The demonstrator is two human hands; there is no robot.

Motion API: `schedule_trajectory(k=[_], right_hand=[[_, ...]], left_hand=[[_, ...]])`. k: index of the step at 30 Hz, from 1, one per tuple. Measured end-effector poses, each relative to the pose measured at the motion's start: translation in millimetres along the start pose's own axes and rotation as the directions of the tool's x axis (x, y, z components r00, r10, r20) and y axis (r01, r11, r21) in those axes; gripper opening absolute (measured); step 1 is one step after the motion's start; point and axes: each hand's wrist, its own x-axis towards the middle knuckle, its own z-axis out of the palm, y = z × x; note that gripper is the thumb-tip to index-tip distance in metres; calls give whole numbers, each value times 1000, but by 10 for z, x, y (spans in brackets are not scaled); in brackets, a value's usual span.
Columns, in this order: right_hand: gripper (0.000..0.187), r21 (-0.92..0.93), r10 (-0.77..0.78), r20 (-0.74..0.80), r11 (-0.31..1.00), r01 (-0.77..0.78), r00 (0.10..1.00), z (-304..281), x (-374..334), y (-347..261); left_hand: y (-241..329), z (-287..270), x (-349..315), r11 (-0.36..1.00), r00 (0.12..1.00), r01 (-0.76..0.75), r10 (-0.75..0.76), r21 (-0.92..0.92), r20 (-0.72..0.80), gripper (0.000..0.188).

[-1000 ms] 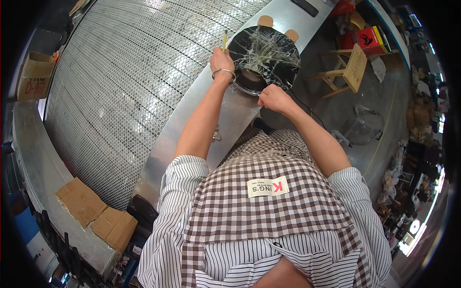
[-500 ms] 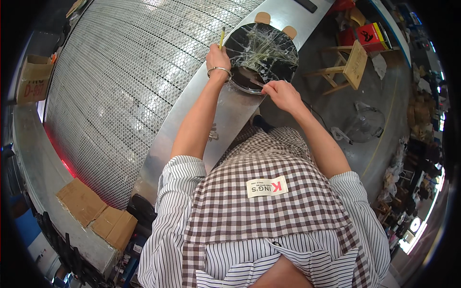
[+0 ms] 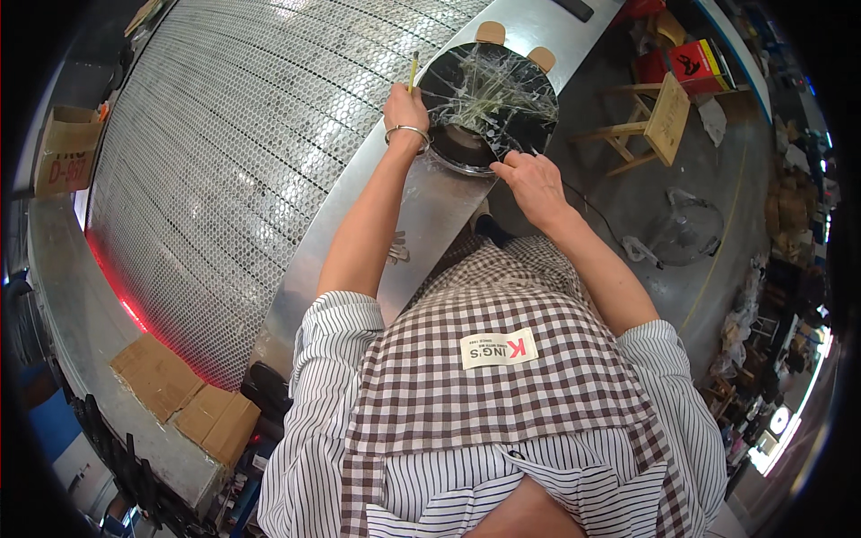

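Observation:
A round black dish-like piece (image 3: 435, 72) lies on the metal ledge, with crumpled clear film scraps (image 3: 484, 94) heaped across it. At its near side, a smooth dark brown area (image 3: 463, 143) shows. My left hand (image 3: 406, 108) is closed at the left rim, with a thin yellow stick with a dark tip (image 3: 413, 72) rising from its grip. The pinched fingers of my right hand (image 3: 535, 184) are at the near right rim; what they hold there is too small to make out.
A roller conveyor (image 3: 242, 152) spans the left beside the metal ledge (image 3: 332, 260). Two tan rounded tabs (image 3: 491, 33) poke out beyond the dish. To the right stand a wooden stool (image 3: 659, 121), a red box (image 3: 695, 67) and a clear plastic bag (image 3: 686, 229). Cardboard (image 3: 184, 394) lies lower left.
My right hand has shifted slightly outward and down to the rim. A small strip that showed ahead of its fingertips over the brown area no longer shows. My left hand has barely moved.

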Motion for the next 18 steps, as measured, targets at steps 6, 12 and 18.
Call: schedule_trajectory(k=[6, 12, 18], right_hand=[[13, -60, -159, -154, 987, 151, 975, 151, 21, 59], [15, -72, -209, -270, 978, 196, 940, 212, 60, 27], [15, 61, -26, -389, 997, 54, 921, 132, 106, -133]], left_hand=[[-8, -1, 0, 1000, 1000, 7, -7, 17, -9, 22], [52, -42, -40, 1000, 1000, 15, -15, 5, -19, 21], [51, -76, -60, 1000, 999, -12, 12, 6, -30, 20]])
